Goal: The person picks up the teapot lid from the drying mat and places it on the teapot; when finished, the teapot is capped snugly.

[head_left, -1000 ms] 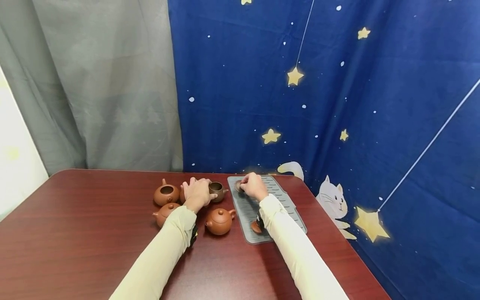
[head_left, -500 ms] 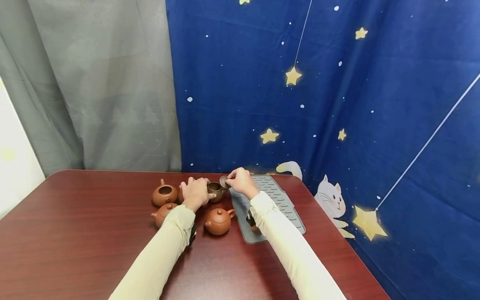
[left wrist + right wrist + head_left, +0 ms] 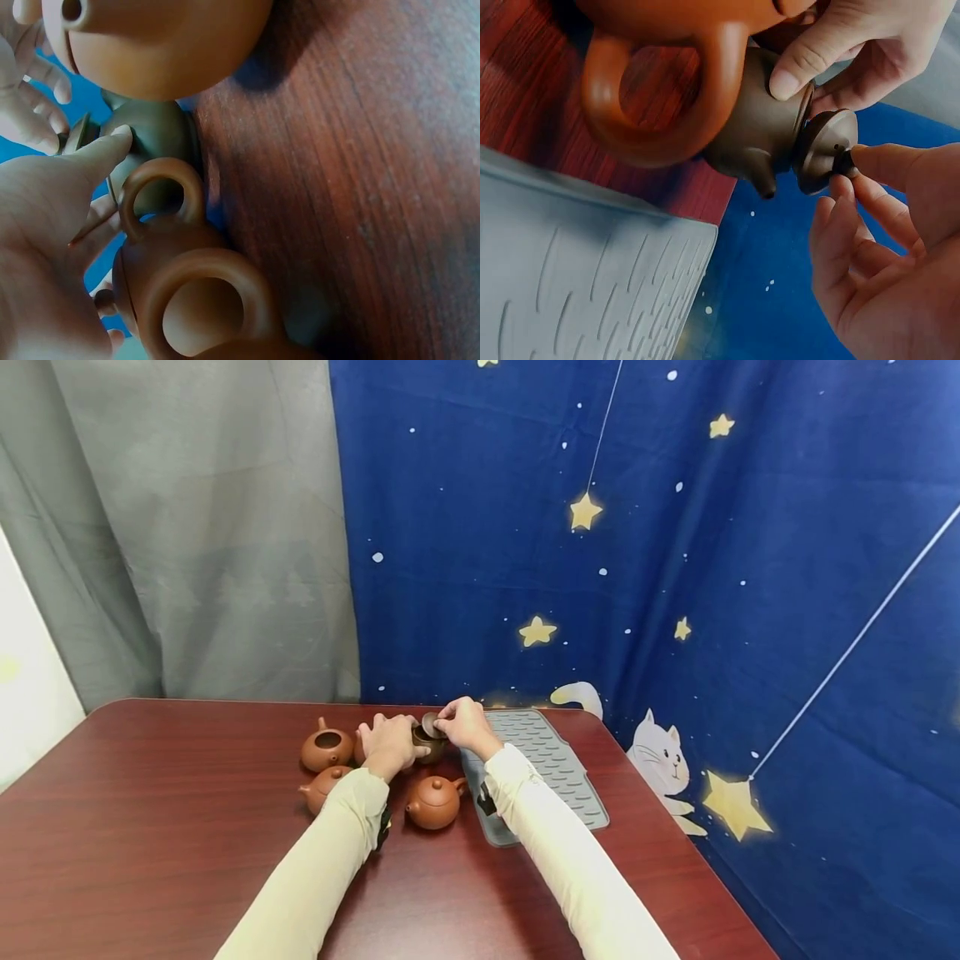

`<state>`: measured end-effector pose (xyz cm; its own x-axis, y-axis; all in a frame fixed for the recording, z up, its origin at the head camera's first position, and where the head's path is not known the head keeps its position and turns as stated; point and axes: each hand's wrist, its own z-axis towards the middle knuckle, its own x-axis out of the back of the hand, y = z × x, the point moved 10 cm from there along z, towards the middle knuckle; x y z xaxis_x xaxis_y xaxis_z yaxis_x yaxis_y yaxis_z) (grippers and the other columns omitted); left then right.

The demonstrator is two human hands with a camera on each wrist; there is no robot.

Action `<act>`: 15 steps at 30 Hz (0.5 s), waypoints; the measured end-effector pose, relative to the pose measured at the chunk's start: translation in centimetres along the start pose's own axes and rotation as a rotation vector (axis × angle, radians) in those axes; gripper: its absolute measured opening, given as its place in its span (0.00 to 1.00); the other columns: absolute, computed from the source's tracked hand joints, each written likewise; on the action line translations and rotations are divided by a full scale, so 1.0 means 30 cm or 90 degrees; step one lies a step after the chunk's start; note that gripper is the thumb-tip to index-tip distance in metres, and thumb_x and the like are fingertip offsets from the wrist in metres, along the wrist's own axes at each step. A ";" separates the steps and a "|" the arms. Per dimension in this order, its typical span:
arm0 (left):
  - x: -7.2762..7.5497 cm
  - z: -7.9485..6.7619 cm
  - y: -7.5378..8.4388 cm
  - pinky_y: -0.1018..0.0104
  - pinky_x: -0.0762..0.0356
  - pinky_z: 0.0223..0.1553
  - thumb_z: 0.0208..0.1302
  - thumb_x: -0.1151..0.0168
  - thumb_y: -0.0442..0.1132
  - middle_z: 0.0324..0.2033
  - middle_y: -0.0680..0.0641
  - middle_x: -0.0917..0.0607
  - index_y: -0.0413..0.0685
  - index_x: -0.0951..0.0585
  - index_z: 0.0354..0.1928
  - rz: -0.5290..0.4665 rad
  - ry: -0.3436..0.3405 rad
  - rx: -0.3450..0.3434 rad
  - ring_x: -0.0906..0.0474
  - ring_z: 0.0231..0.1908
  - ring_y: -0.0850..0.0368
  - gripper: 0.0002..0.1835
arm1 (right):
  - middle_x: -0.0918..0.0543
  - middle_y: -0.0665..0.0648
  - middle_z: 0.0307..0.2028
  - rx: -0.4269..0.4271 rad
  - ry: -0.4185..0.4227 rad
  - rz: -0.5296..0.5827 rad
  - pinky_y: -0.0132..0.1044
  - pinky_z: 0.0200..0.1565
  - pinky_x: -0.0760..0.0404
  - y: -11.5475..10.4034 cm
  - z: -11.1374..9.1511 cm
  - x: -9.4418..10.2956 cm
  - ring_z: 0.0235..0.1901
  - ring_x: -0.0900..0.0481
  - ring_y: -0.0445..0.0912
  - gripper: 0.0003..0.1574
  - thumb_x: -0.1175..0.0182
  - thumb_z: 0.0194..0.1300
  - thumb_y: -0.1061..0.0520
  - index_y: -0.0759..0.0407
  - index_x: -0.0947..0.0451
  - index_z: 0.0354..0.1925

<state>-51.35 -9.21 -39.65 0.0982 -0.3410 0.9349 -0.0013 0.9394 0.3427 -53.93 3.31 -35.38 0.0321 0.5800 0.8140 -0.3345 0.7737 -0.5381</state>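
My left hand (image 3: 392, 743) holds the dark brown teapot (image 3: 754, 124) by its upper body, thumb on the near side of the rim. With thumb and fingertips my right hand (image 3: 465, 725) pinches the knob of a dark lid (image 3: 825, 150). That lid is tilted at the teapot's mouth; in the right wrist view it stands close to the rim, and I cannot tell whether they touch. Another reddish-brown teapot (image 3: 169, 247) lies beneath the left hand, mostly hidden in the head view.
A lidded orange-brown teapot (image 3: 433, 803) stands nearer, between the forearms. Left of the left hand are an open teapot (image 3: 327, 750) and a lidded one (image 3: 321, 788). A grey ridged mat (image 3: 551, 760) lies under the right forearm, close to the table's right edge.
My right hand has carried the dark lid leftward from the mat to the dark teapot's mouth. The left hand has stayed on the teapot. A reddish lid on the mat is now hidden.
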 end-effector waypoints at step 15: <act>-0.008 0.011 -0.009 0.36 0.43 0.54 0.54 0.26 0.58 0.52 0.43 0.17 0.51 0.20 0.58 -0.006 0.004 0.007 0.32 0.55 0.38 0.32 | 0.12 0.51 0.38 0.001 0.003 -0.004 0.34 0.41 0.21 -0.017 -0.005 -0.029 0.40 0.18 0.45 0.05 0.32 0.64 0.55 0.56 0.12 0.36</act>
<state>-51.71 -9.39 -39.91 0.1039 -0.3496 0.9311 -0.0110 0.9357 0.3525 -53.66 2.44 -35.84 0.0393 0.5764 0.8162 -0.3360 0.7769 -0.5324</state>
